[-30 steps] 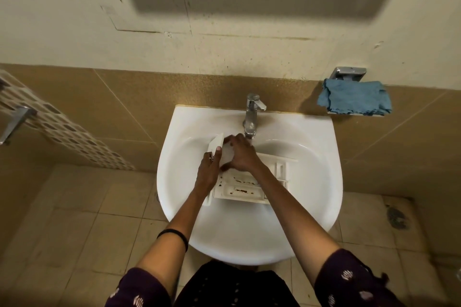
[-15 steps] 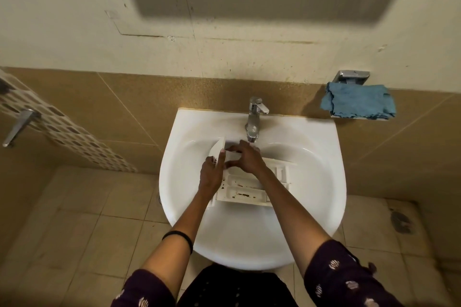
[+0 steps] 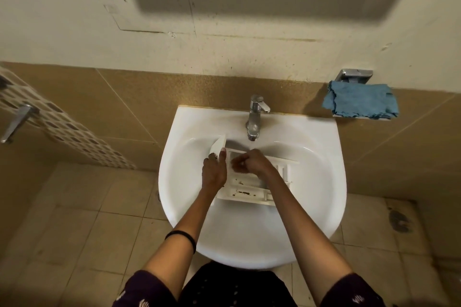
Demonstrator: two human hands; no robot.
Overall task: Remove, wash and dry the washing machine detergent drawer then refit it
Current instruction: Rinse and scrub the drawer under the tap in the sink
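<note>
A white detergent drawer (image 3: 245, 193) lies across the basin of a white sink (image 3: 311, 182), under the chrome tap (image 3: 255, 117). Dark grime marks its near compartment. My left hand (image 3: 214, 172) grips the drawer's front panel at its left end, thumb on the panel. My right hand (image 3: 249, 163) is over the far compartments with its fingers curled; whether they pinch anything is unclear through blur. No running water is plainly visible.
A blue cloth (image 3: 360, 103) hangs on a chrome holder (image 3: 354, 75) on the wall to the right of the sink. A chrome handle (image 3: 17, 122) sticks out at far left. Tiled floor lies below the sink on both sides.
My right hand has slid back from under the tap toward me over the drawer's compartments. The left hand keeps its hold on the front panel.
</note>
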